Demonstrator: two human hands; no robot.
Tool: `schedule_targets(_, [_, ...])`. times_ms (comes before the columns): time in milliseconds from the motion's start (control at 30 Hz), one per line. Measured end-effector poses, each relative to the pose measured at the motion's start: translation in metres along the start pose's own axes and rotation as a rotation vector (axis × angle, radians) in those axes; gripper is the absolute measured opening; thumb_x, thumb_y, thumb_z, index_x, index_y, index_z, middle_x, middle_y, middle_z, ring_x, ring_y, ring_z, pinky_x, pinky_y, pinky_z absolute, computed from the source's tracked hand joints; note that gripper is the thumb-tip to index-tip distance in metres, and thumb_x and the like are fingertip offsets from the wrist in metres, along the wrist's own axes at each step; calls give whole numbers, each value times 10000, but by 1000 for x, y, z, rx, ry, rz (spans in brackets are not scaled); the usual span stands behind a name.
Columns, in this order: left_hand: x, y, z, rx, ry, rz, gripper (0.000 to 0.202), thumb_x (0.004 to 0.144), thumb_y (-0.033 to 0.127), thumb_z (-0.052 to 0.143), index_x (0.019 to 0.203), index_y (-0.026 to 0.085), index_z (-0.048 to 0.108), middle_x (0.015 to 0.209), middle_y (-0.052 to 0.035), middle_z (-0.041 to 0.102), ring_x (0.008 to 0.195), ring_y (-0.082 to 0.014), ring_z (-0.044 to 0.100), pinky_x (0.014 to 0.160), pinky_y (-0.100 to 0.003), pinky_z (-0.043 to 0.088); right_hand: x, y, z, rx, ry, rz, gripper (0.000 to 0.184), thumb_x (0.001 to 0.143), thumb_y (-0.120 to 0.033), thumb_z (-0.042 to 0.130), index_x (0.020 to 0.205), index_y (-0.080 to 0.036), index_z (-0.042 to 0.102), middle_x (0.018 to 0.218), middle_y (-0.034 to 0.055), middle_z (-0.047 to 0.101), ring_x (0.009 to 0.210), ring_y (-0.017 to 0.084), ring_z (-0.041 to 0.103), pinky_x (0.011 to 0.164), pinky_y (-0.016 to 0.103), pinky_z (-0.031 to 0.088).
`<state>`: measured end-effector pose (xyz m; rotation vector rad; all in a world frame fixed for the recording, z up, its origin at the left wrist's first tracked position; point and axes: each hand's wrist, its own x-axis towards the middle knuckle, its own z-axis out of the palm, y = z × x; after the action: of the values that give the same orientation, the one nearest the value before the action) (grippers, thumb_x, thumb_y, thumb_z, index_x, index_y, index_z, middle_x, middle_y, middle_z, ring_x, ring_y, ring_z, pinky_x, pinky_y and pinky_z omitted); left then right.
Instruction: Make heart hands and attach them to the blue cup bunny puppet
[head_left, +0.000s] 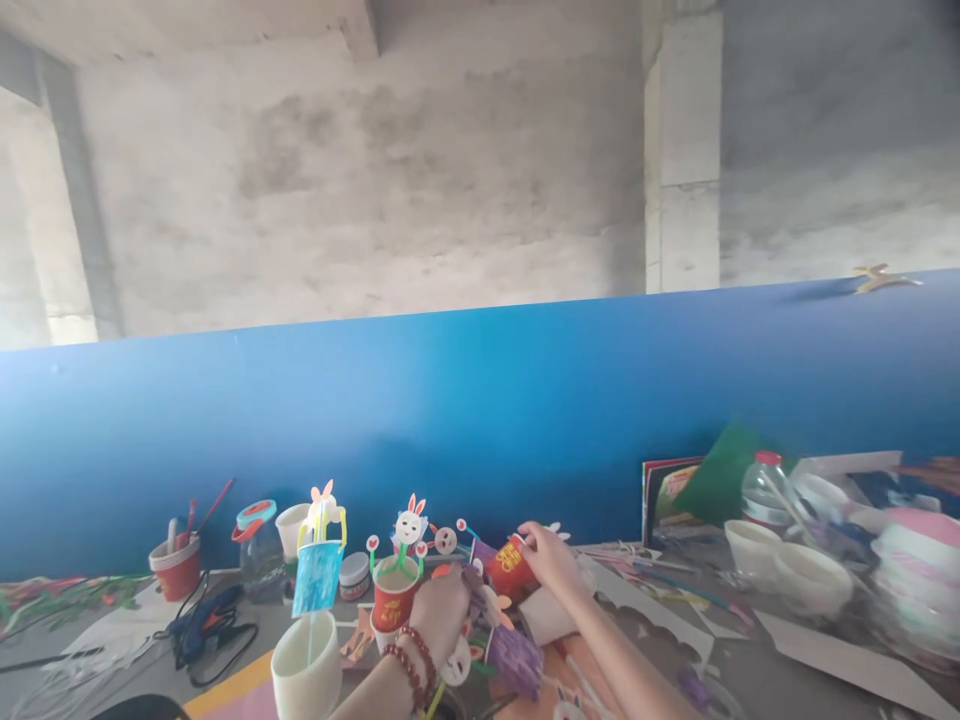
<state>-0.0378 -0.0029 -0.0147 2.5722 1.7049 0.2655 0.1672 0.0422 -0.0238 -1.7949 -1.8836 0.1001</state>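
My right hand [553, 562] grips the red paper cup [508, 572], which lies tilted with gold print on its side. Beside it my left hand [441, 608], with a bead bracelet, reaches in among the paper rabbit figures. Its fingers are curled, and what they hold, if anything, is hidden. A purple-painted cup [516, 660] lies tilted between my forearms. To the left of my left hand, a red cup figure [395, 590] stands with a white rabbit head [412, 524] and green pipe-cleaner arms. Farther left, a blue-painted cup figure [316, 578] rises on a stick from a white cup [306, 668].
A glue gun [206, 622] with its cord lies at left, near a pen cup [175, 568] and a clear jar [259, 550]. White cups [811, 580] and a bottle [766, 490] stand at right. A blue partition [480, 430] borders the table's back.
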Motion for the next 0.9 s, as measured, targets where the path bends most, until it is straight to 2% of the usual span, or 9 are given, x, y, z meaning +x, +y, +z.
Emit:
schedule_targets(100, [3,-3,-8,-14,-7,-3,253,939,239,642,1174,148,625,1112,-71,687,913,-209,693,790,-410,598,3,-10,-18,26,74,-80,164,980,-240,590,1107,-168,665,1011,40,732,931,198,696,840,389,555])
schedule_targets(167, [2,-7,-20,-67,17,48,218,897,150,663,1115,147,651,1189,-92,656,979,-237,676,825,-432,582,3,-19,-37,24,139,-141,182,957,-151,574,1099,-183,685,982,58,755,968,217,685,860,364,505])
schedule_targets(300, [-3,-14,-43,-288,159,193,295,818,-14,549,964,194,698,1293,-114,573,1175,-301,581,971,-458,495,-2,-41,-82,7,266,-290,233,925,-114,557,1085,-196,705,960,91,769,985,254,661,856,352,419])
schedule_targets(367, [-5,-15,-49,-446,235,257,313,814,8,528,983,216,690,1292,-110,550,1217,-298,543,1034,-463,447,-6,-51,-104,-1,316,-362,241,931,-113,537,1075,-198,710,938,94,774,991,265,654,871,367,394])
schedule_targets(433, [-6,-15,-52,-631,285,304,235,847,89,538,984,221,676,1269,-109,541,1194,-281,556,1022,-435,465,-10,-60,-123,-5,348,-426,249,919,-93,546,1072,-199,712,958,89,778,1002,265,652,897,376,381])
schedule_targets(533, [-11,-13,-51,-921,322,326,123,891,239,565,958,212,665,1239,-110,541,1145,-266,603,956,-379,517,-18,-71,-147,-5,358,-492,239,900,-84,585,1046,-216,720,900,57,784,937,247,673,870,366,392])
schedule_targets(633, [-25,-5,-46,-1172,339,301,175,909,323,591,1027,220,667,1279,-113,556,1193,-285,600,977,-377,504,-29,-81,-164,-10,348,-530,197,903,-100,611,999,-225,730,867,36,783,850,217,691,827,345,408])
schedule_targets(800, [-59,15,-27,-1496,260,255,352,991,421,486,1310,295,568,1333,-103,633,1191,-295,626,979,-430,507,-54,-102,-174,-73,302,-577,213,887,-69,617,966,-220,745,843,49,775,843,220,682,798,342,396])
schedule_targets(900, [-73,26,-13,-1793,215,338,630,830,451,744,1403,327,513,1460,-100,554,1332,-343,508,1059,-458,448,-66,-115,-176,-105,261,-581,189,904,-94,609,922,-214,754,800,53,770,817,221,673,789,352,380])
